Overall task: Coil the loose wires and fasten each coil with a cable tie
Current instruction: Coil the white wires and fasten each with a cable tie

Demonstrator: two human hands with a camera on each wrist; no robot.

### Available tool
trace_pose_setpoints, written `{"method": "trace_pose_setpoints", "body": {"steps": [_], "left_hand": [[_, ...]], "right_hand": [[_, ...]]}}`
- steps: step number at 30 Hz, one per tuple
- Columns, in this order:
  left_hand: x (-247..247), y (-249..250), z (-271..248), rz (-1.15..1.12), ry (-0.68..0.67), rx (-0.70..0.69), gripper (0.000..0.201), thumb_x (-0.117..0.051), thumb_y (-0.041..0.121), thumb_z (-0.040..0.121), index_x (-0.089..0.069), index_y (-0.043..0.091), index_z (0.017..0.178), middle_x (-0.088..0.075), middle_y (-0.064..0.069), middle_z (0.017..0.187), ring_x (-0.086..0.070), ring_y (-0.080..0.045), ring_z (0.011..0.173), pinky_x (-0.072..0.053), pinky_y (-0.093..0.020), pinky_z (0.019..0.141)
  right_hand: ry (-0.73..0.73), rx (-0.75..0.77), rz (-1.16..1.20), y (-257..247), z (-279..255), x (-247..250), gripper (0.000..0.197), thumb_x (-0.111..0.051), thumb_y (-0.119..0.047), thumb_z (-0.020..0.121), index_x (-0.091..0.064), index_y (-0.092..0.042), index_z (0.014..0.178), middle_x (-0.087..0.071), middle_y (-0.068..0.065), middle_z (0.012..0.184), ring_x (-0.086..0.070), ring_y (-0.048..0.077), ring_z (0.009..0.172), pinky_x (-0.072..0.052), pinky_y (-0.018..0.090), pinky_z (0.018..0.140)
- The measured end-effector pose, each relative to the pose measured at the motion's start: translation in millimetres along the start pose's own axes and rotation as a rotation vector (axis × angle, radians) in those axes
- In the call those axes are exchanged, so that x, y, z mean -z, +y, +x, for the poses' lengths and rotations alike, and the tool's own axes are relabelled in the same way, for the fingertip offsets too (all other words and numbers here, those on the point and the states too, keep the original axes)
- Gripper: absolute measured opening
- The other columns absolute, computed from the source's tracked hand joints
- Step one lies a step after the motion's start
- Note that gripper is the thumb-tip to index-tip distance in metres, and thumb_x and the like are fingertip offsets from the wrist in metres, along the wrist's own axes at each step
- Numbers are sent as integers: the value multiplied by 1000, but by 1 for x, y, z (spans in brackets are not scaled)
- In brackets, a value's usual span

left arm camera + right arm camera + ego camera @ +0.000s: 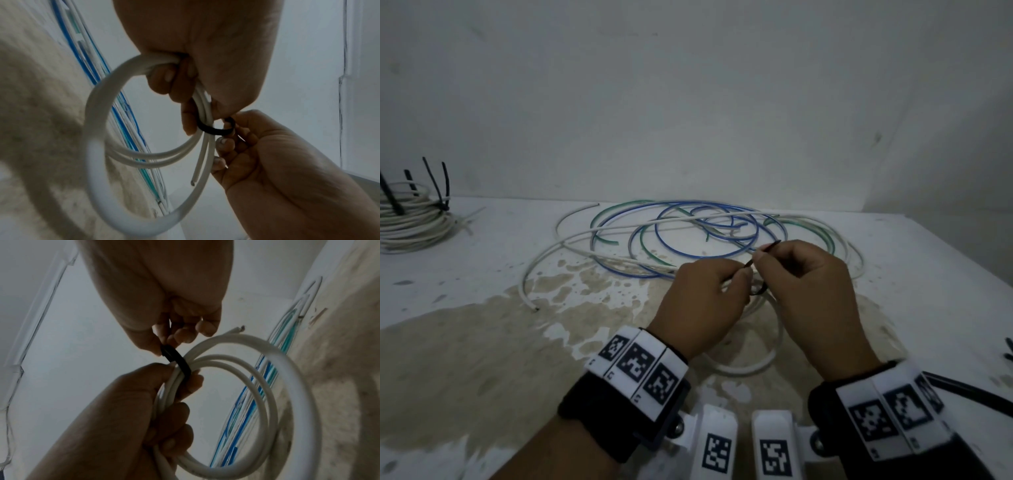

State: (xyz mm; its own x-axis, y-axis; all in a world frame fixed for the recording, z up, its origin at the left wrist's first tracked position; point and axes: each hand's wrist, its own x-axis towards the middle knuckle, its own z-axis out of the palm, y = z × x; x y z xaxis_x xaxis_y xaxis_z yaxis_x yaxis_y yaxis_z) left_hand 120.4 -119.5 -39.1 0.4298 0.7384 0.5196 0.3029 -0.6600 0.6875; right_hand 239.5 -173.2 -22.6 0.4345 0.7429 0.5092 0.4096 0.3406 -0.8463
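Above the table (482,342), left hand (698,301) grips white coil (750,366); right hand (808,281) pinches black tie (768,246).

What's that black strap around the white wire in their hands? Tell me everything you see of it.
The black cable tie is a thin, flat strip that looks like plastic. It loops loosely around the gathered turns of the white wire coil, not yet pulled tight. The right hand pinches it, the left hand grips the coil beside it, and its thin tail pokes up between the hands.

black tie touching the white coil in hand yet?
Touching. The left wrist view shows the black cable tie wrapped against the white coil strands.
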Motion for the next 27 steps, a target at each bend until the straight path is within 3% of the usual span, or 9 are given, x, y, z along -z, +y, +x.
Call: {"method": "trace_pose_setpoints", "body": {"steps": [4,8,12,14,16,18,21,25,27], "left_hand": [[1,-4,-2,7,11,-78,30,-48,27,89,-76,18,84,-72,4,71,-63,-4,66,-48,-24,63],[-1,-9,-1,67,26,-170,26,-50,23,90,-74,18,83,-71,3,71,-62,-7,66,-46,-27,61],[1,0,-1,-115,13,-16,28,-43,31,90,-69,26,97,-65,12,72,-57,2,68,-44,-19,65],[1,2,-1,-232,16,92,23,-41,37,88,-63,33,91,-61,5,67,-54,-5,62,-46,-30,66],[3,5,-1,-297,-4,141,21,-44,43,90,-60,31,91,-65,3,72,-58,-14,66,-48,-37,70],[4,6,-2,-273,-33,126,12,-51,41,94,-58,31,92,-66,10,70,-60,-11,65,-48,-31,68],[3,6,-2,-230,-16,71,2,-58,33,92,-59,33,93,-64,8,70,-56,-4,64,-41,-16,59],[3,3,-1,-282,-4,94,13,-62,35,88,-56,46,92,-63,5,74,-60,-13,73,-41,-17,64],[3,2,-1,-287,-22,85,15,-62,34,88,-56,47,91,-62,8,71,-59,-10,74,-41,-17,67]], "right_hand": [[-72,-24,-10,1,-2,-1,19,-67,-9,82,-63,-11,64,-65,9,62,-59,14,57,-48,19,54],[-150,-29,-77,4,1,4,19,-68,-11,81,-66,-15,62,-65,5,61,-61,10,60,-47,19,59],[-35,25,-115,3,5,9,20,-66,-16,85,-68,-18,65,-67,-1,72,-61,11,72,-45,23,68],[-29,44,-126,2,4,7,17,-65,-17,87,-70,-18,71,-69,0,76,-62,12,75,-46,23,70],[-40,47,-117,3,2,5,13,-65,-16,87,-71,-19,75,-70,1,80,-65,13,77,-48,24,71],[-44,24,-61,2,2,5,13,-67,-14,85,-71,-22,76,-71,-1,83,-66,10,77,-49,19,70],[-63,34,-15,1,3,7,18,-67,-11,84,-72,-27,76,-72,-7,82,-67,5,77,-49,15,69],[-109,140,-104,1,2,9,31,-67,-11,84,-66,-40,73,-66,-19,80,-62,2,81,-42,10,72],[-119,185,-145,2,4,10,31,-68,-16,83,-60,-43,69,-63,-17,78,-59,2,79,-38,8,71]]}}
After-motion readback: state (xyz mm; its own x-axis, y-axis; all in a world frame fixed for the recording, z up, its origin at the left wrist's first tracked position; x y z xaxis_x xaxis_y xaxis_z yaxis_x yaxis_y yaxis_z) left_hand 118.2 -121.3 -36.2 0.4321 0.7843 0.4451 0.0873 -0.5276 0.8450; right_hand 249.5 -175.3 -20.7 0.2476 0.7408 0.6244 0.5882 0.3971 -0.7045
